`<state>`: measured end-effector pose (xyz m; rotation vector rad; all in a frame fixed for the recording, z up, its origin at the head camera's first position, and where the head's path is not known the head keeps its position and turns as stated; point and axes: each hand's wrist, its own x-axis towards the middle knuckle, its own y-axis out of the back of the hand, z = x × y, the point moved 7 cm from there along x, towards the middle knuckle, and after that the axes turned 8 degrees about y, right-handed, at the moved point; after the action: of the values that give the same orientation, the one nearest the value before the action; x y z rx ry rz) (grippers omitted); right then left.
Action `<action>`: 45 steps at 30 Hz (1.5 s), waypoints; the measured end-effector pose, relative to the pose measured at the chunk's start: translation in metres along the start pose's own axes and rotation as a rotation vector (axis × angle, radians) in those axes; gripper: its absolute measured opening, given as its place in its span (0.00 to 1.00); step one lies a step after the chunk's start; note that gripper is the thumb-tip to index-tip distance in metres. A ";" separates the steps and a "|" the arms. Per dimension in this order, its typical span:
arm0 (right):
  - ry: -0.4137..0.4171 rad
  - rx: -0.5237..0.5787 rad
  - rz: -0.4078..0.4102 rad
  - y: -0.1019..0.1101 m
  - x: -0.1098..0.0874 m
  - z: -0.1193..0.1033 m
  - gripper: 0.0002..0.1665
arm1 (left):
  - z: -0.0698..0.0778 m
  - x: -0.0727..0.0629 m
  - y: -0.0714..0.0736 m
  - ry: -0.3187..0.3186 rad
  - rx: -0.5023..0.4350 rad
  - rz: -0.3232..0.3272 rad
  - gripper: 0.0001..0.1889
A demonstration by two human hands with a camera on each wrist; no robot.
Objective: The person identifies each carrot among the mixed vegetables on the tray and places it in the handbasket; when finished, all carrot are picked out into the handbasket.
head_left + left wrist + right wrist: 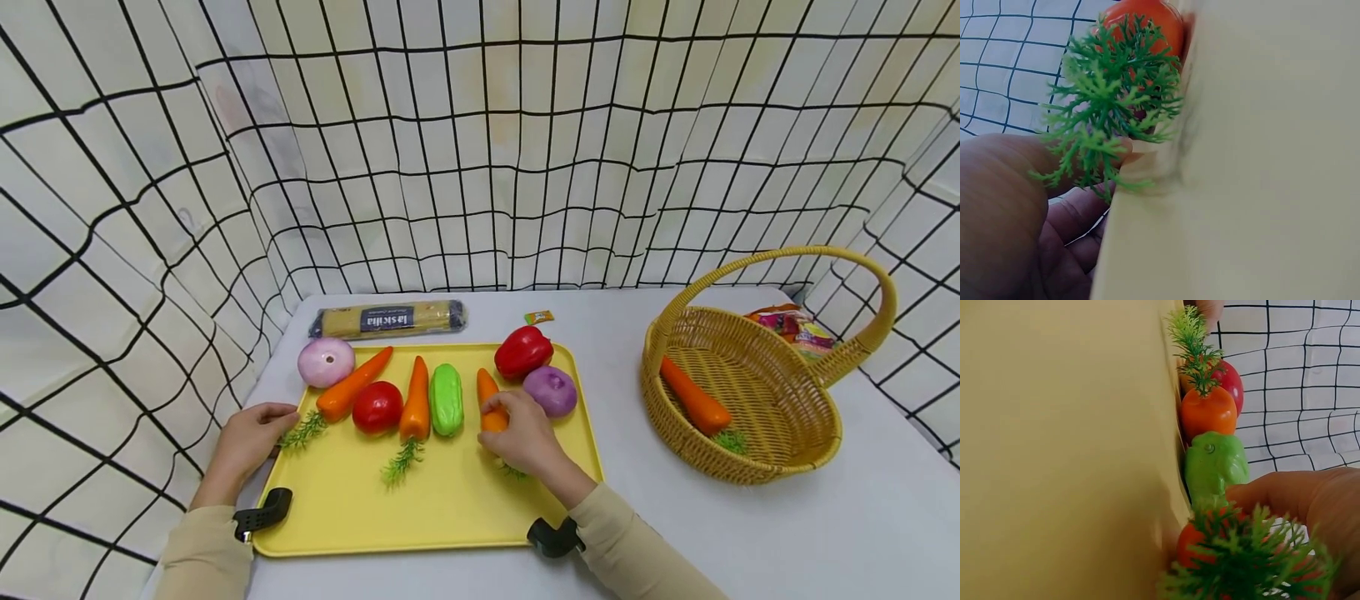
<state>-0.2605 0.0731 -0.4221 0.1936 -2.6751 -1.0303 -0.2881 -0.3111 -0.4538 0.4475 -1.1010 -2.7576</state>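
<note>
My right hand (525, 433) grips an orange carrot (487, 387) near the right side of a yellow tray (360, 517). In the right wrist view, its thumb lies by the carrot's green leaves (1254, 562). At the tray's left rim, my left hand (255, 435) holds the edge, thumb by the rim and fingers lower outside it. Leaves (1107, 100) of another carrot (352, 390) hang over that thumb. Also on the tray are a tomato (377, 407), a middle carrot (417, 400), a green cucumber (447, 400), a red pepper (523, 352) and a purple onion (551, 392).
A paler onion (326, 362) sits at the tray's back left corner. Behind the tray lies a pasta packet (390, 318), with a small wrapper (538, 317) to its right. A wicker basket (817, 433) at right holds a carrot (693, 398); a colourful bag (798, 327) lies behind it.
</note>
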 end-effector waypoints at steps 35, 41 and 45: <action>0.173 0.528 0.330 0.109 -0.029 0.037 0.15 | -0.003 0.002 -0.001 0.009 -0.031 -0.010 0.27; 0.156 0.498 0.307 0.119 -0.035 0.055 0.23 | -0.003 0.002 0.000 0.009 -0.027 -0.004 0.27; 0.117 0.460 0.309 0.127 -0.043 0.064 0.26 | -0.003 0.002 -0.001 0.013 -0.030 0.000 0.27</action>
<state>-0.2416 0.2175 -0.3908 -0.0706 -2.6792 -0.2977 -0.2888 -0.3124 -0.4566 0.4618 -1.0553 -2.7634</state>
